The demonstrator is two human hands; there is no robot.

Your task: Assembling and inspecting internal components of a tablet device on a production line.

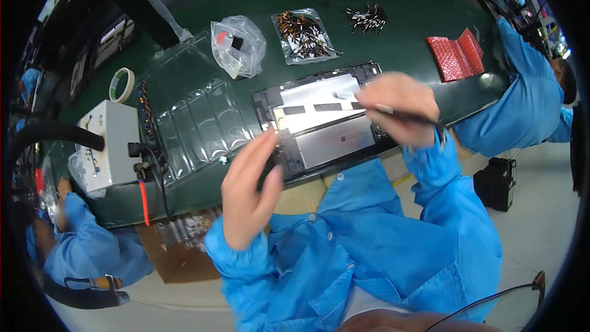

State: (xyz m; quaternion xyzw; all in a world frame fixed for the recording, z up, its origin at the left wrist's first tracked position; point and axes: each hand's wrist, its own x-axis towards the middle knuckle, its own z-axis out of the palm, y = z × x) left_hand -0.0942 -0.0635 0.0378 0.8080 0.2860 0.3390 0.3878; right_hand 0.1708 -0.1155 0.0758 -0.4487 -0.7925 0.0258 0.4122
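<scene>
An opened tablet housing (335,149) lies on the green table in front of me, with silver panels inside a black frame. Dark strips run across its middle. Over its right end, my right hand (402,107) is closed round a slim dark pen-like tool (415,117); the tool's exact kind is unclear. My left hand (249,190) is at the tablet's left edge, thumb and fingers apart, with nothing visible between them. Whether its fingertips touch the frame I cannot tell.
Behind the tablet lie a bag of small cables (302,35), a loose cable pile (367,19) and a crumpled clear bag (238,47). Red bubble wrap (456,55) sits right. Left are a clear tray (196,117), tape roll (121,85) and white box (114,144). Co-workers flank me.
</scene>
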